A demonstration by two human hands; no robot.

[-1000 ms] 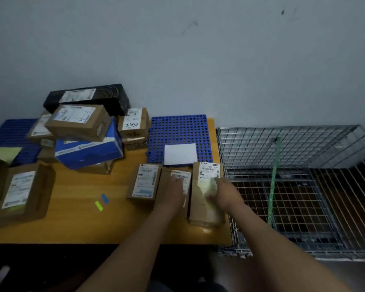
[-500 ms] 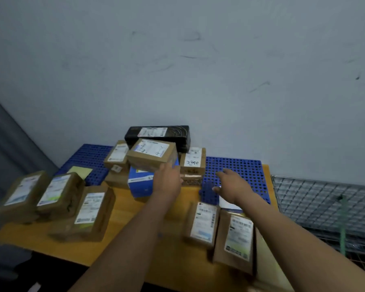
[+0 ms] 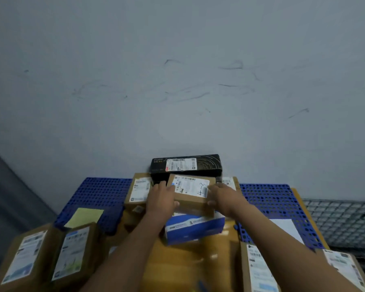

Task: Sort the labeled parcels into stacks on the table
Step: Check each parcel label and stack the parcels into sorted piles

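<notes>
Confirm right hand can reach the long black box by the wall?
Probably not yet: the right hand holds the brown cardboard parcel, which sits directly in front of the long black box.

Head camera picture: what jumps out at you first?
The left hand and right hand grip a brown parcel with handwritten digits, over a blue-and-white box mid-table. Behind it, against the wall, lies a long black box.

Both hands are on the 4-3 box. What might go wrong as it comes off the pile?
The brown box rests on the blue-and-white box; sliding rather than lifting may drag that along. The left hand and right hand are crowded by the black box and side parcel; either might get knocked.
</notes>
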